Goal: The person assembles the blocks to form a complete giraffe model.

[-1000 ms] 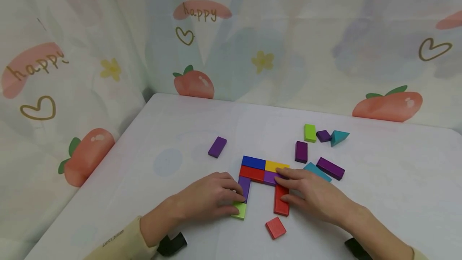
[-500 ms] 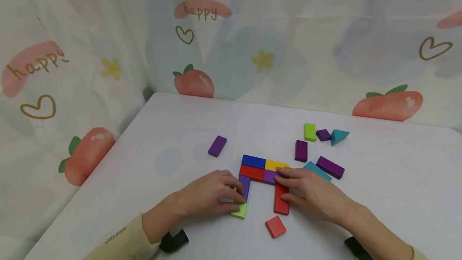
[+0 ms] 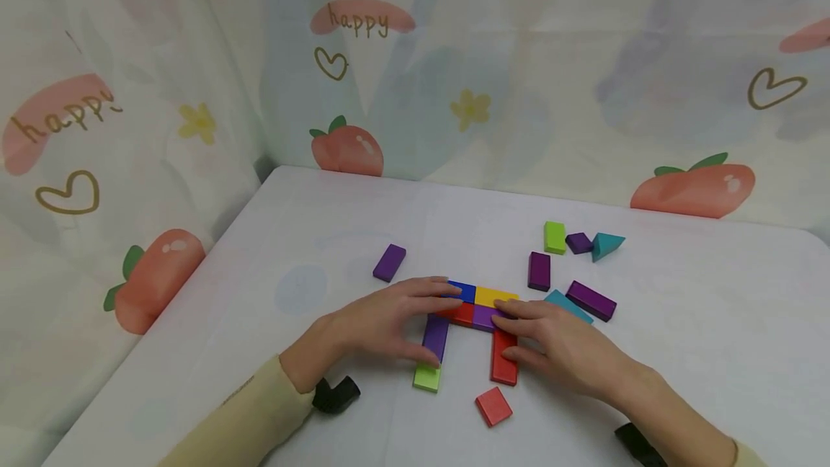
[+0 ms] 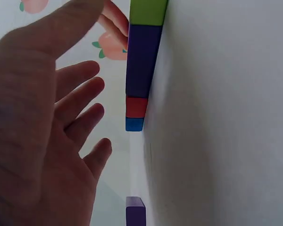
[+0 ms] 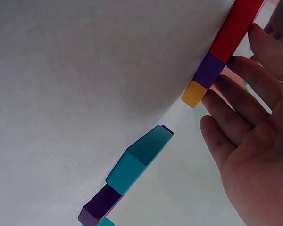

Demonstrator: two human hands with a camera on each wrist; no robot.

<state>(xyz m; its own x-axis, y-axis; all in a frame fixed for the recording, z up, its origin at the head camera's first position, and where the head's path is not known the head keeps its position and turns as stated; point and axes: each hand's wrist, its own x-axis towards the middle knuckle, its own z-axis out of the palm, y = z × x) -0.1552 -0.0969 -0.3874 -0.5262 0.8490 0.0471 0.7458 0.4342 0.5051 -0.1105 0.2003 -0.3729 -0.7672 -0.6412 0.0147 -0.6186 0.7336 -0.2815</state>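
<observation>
My left hand [image 3: 382, 319] reaches with extended fingers over the left ends of the blue block [image 3: 465, 292] and the red block [image 3: 464, 316]. Its thumb is at the joint of a long purple block [image 3: 435, 337] and a light green block [image 3: 426, 379]; I cannot tell if it touches. In the left wrist view its fingers [image 4: 82, 101] are spread, holding nothing. My right hand [image 3: 560, 337] rests its relaxed fingers on the yellow block [image 3: 493, 297], the short purple block [image 3: 483, 318] and the upright-running red block [image 3: 503, 366]. All these blocks lie flat, side by side.
A red square block [image 3: 494, 406] lies in front. At the back right are a green block [image 3: 554, 237], a teal triangle [image 3: 607, 246], a teal block [image 3: 568, 305] and several purple blocks [image 3: 539, 270]. Another purple block [image 3: 390, 263] lies at the back left.
My left hand has moved up and right from the purple and green blocks to the blue and red ones, its fingers straightening. My right hand has stayed in place.
</observation>
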